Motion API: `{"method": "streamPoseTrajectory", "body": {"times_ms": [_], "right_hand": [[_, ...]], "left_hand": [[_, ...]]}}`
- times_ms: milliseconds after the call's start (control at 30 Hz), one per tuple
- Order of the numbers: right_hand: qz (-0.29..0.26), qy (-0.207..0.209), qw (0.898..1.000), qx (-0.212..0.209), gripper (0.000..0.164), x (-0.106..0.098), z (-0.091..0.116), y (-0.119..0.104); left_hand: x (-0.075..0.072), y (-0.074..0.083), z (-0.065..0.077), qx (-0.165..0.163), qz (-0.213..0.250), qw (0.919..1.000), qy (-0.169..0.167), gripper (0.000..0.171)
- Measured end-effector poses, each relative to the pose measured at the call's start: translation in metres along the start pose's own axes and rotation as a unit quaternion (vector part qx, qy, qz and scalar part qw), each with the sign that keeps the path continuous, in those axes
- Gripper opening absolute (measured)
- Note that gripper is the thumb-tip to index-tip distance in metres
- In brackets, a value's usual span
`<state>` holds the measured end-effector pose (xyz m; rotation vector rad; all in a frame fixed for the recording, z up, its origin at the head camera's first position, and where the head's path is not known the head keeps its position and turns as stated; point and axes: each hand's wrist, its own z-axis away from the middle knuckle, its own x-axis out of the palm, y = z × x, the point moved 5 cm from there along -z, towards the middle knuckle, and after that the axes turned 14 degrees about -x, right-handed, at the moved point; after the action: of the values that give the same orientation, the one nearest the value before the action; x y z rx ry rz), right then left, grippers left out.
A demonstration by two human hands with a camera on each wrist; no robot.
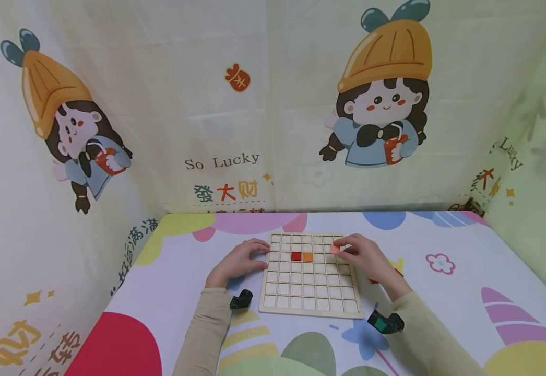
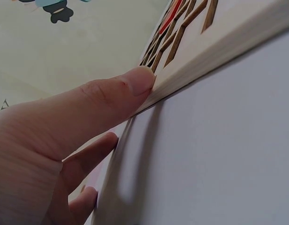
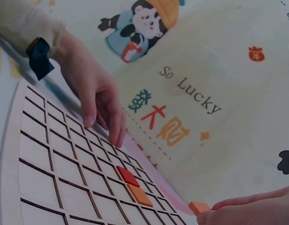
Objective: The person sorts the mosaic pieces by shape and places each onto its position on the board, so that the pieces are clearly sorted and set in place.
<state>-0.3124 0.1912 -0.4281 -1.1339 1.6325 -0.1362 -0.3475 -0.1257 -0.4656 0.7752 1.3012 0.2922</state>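
A wooden grid board (image 1: 310,314) lies on the table, divided into small square cells. Inside it, a red square tile (image 1: 296,256) and an orange square tile (image 1: 308,257) sit side by side in neighbouring cells. My right hand (image 1: 367,257) pinches a light orange tile (image 3: 199,207) between thumb and fingers, over the board's upper right part. At the board's left edge my left hand (image 1: 242,261) rests with relaxed fingers, the thumb (image 2: 137,80) touching the wooden side.
Small red patches (image 1: 374,281) show beside the right wrist, partly hidden under the forearm. Black wrist devices sit at the left cuff (image 1: 241,300) and right cuff (image 1: 386,321). A printed cloth (image 1: 301,104) hangs behind the table with its colourful cover (image 1: 198,230).
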Motion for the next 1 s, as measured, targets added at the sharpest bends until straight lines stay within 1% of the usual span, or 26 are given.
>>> {"method": "streamPoseTrajectory", "body": {"times_ms": [233,533,900,1000], "right_hand": [[-0.002,-0.011,1.0,0.004,0.029,0.007,-0.007,-0.004],[-0.007,-0.027,0.999,0.034,0.027,0.018,-0.013,0.001],[-0.003,-0.041,0.998,0.038,0.026,0.029,-0.019,0.002],[0.004,-0.047,0.999,0.027,0.027,0.032,-0.02,0.001]], "left_hand": [[0.0,0.001,0.0,0.004,0.002,1.0,-0.002,0.04],[0.0,0.001,0.001,-0.002,-0.003,1.0,-0.004,0.041],[0.0,0.001,0.001,0.0,0.002,1.0,-0.005,0.041],[0.0,0.001,0.001,0.0,0.003,1.0,-0.005,0.04]]}}
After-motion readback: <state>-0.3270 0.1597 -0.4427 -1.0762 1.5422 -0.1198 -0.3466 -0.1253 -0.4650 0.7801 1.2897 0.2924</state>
